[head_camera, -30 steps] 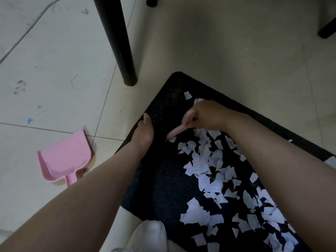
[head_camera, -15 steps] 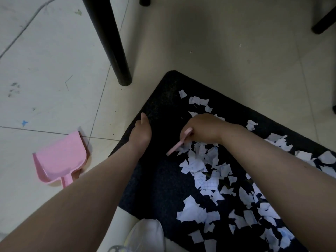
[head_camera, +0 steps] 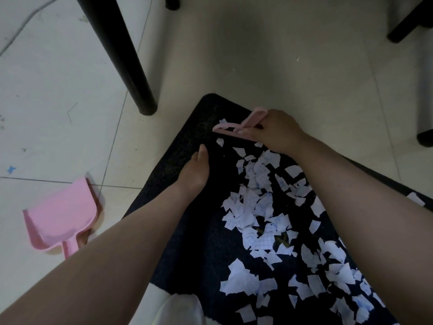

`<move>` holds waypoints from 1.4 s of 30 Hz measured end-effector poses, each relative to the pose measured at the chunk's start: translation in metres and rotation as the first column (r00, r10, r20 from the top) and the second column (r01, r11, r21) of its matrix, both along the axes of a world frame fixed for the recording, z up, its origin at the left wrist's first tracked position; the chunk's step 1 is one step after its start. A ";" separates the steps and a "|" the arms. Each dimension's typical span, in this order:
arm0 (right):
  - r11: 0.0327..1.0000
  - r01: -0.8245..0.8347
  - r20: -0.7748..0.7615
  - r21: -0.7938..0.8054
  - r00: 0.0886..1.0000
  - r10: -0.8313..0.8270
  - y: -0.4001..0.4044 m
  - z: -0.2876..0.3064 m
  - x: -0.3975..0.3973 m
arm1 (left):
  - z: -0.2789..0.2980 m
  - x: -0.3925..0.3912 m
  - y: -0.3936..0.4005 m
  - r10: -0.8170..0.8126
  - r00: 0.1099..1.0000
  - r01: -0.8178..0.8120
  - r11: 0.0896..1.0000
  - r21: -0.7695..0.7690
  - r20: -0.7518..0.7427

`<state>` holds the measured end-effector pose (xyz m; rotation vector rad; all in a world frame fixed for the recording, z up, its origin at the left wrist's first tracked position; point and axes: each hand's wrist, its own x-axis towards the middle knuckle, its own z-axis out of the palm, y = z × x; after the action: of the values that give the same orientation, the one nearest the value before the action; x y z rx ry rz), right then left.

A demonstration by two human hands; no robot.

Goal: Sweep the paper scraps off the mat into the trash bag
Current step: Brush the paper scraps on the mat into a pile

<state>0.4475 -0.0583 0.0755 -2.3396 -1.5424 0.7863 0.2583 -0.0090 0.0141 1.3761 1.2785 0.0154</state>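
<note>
a: how far along is this, from where you stand?

b: early, i'd judge. the paper scraps [head_camera: 257,207] lie thick on the black mat [head_camera: 187,242], a band running from the middle down to about 5 o'clock. only the far corner, up at 12 o'clock, and the left strip look mostly bare. no trash bag anywhere i can see.

a: and the dustpan?

b: the pink dustpan [head_camera: 61,214] sits on the floor tiles [head_camera: 46,102] at 9 o'clock, well apart from the pile, untouched. its handle points toward the person, its mouth away, long axis roughly 6 to 12.

a: what's the right hand doing?

b: the right hand [head_camera: 276,130] has its fingers curled round a small pink brush [head_camera: 232,127], near the mat's far corner. the brush lies almost flat, long axis from 3 to 9, free end pointing to 9 o'clock, just beyond the top of the scrap pile.

a: the left?

b: the left hand [head_camera: 194,172] rests on the mat's left part, holding nothing. i can't tell whether its fingers are spread or pressed together. a black table leg [head_camera: 121,55] stands at 11 o'clock.
</note>
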 end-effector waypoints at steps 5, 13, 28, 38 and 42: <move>0.998 0.049 0.074 0.030 0.996 -0.051 0.004 -0.024 0.015 | 0.000 0.009 0.007 -0.014 1.000 0.014 1.000 0.011 -0.007; 0.962 0.137 0.076 0.237 0.984 -0.159 0.032 -0.047 0.030 | -0.007 0.011 0.011 -0.046 0.996 0.048 0.999 0.024 -0.076; 0.950 -0.163 -0.087 -0.265 0.986 0.144 -0.001 -0.019 0.033 | -0.006 0.010 0.010 -0.036 0.996 0.039 0.999 0.033 -0.086; 0.973 0.191 -0.026 0.130 0.982 -0.189 0.026 -0.011 0.023 | -0.005 0.012 0.007 -0.012 1.000 0.012 1.000 -0.012 -0.025; 0.970 0.186 0.037 0.155 0.980 -0.194 0.055 -0.035 0.014 | -0.002 0.015 0.010 -0.047 0.999 0.046 0.998 -0.044 -0.011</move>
<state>0.4611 -0.0035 0.0405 -2.3675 -1.3213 0.5484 0.2730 0.0011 0.0120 1.3699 1.2496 -0.0521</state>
